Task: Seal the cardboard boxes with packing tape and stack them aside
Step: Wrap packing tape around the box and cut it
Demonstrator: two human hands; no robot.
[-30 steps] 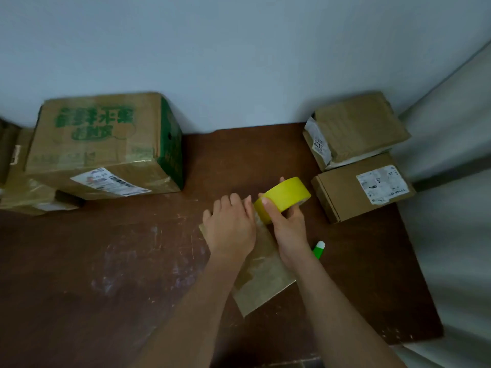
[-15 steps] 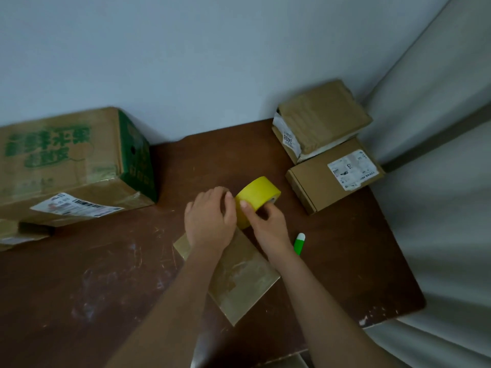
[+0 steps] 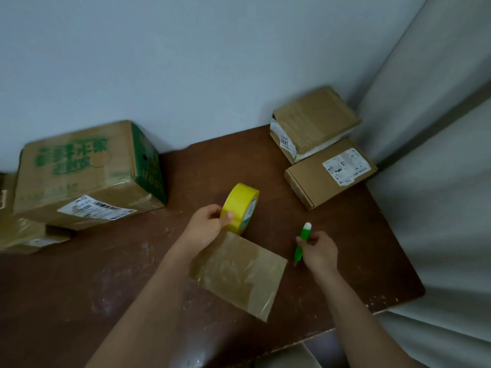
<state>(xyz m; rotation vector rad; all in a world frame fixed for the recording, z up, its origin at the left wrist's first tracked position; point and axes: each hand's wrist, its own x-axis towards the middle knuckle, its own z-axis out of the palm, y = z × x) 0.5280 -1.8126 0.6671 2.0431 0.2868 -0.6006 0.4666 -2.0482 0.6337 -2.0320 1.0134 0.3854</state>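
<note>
While left-hand fingers [image 3: 212, 217] clasp the yellow tape roll [image 3: 240, 208], right-hand fingers [image 3: 312, 241] pinch the green cutter [image 3: 301, 244].

1. Brown table [image 3: 87, 293]: bare stretch front-left, from the left forearm out to the left edge; a hand could pass there.
2. Big green-printed box [image 3: 85, 173] blocks back-left, against the wall; another box [image 3: 24, 235] lies half under it at the left edge.
3. Bare lane at the back centre, between big box and the two stacked small boxes [image 3: 326, 152] in the back-right corner.
4. Centre taken: flat taped package [image 3: 239, 272], yellow tape roll [image 3: 240, 208] standing on edge at its far end, held by left hand [image 3: 206, 227].
5. Right hand [image 3: 320, 251] with green cutter [image 3: 301, 243] just right of the package; narrow gap between.
6. Bare table right of it, up to the edge.
</note>
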